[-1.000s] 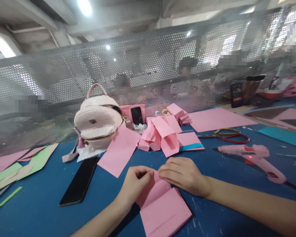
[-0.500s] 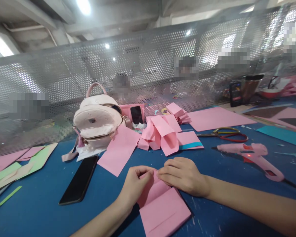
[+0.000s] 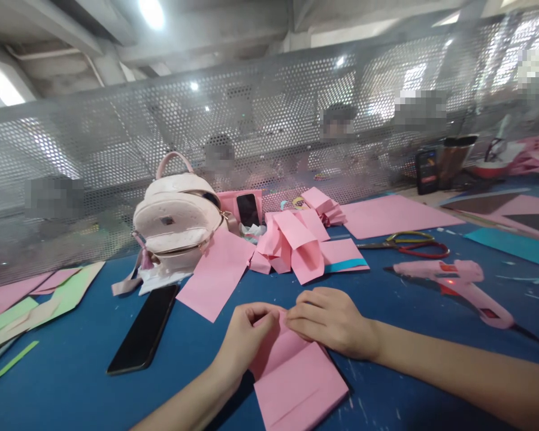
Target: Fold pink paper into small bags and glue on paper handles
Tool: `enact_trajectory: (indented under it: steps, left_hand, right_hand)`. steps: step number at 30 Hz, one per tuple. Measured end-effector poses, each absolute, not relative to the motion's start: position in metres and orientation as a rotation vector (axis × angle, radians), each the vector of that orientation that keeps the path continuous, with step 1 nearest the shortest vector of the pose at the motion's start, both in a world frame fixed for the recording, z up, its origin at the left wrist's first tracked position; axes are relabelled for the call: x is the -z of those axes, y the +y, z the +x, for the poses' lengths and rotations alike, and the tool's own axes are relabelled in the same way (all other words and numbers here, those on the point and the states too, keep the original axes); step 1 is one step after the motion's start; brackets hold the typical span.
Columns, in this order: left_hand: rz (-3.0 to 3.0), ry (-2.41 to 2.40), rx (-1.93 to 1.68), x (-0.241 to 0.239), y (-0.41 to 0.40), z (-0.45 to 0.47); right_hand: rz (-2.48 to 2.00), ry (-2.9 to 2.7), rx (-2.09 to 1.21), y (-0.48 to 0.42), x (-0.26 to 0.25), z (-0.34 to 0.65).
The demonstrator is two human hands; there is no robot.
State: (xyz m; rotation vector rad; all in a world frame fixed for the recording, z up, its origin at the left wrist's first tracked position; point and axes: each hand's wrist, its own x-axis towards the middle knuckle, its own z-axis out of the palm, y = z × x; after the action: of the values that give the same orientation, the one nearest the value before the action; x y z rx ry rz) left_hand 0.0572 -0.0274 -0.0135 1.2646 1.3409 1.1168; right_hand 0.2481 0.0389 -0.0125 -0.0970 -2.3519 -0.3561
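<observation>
A folded piece of pink paper (image 3: 302, 386) lies in front of me, with a crease across its middle and a short line on the lower part. My left hand (image 3: 251, 332) pinches its upper left edge between thumb and fingers. Close beside it, my right hand (image 3: 332, 320) is closed on the upper right edge, its fingers bent over the paper. Both sets of fingertips nearly meet at the top. Part of the upper edge is hidden under them.
A black phone (image 3: 144, 329) lies left of my hands. Behind stand a pale backpack (image 3: 177, 212) and a heap of folded pink paper (image 3: 291, 239). At right are scissors (image 3: 408, 244) and a pink glue gun (image 3: 458, 281) with a lit red light. Green sheets (image 3: 67, 293) lie far left.
Almost nothing differs. Both hands keep their hold on the pink paper at the same place, and the view has shifted very slightly.
</observation>
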Motion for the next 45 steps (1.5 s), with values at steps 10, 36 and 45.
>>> enact_trajectory:
  steps: [10, 36, 45]
  left_hand:
    - [1.208, 1.269, -1.144, 0.01, -0.028, 0.058]
    - [1.521, 1.461, -1.217, 0.009, -0.031, 0.058]
    - [1.49, 1.461, -1.233, 0.012, -0.031, 0.059]
  right_hand:
    - [-0.101, -2.352, 0.33, 0.04, 0.013, 0.249]
    - [-0.691, -2.098, -1.356, 0.05, 0.021, 0.237]
    - [-0.687, -2.118, -1.27, 0.045, 0.019, 0.236]
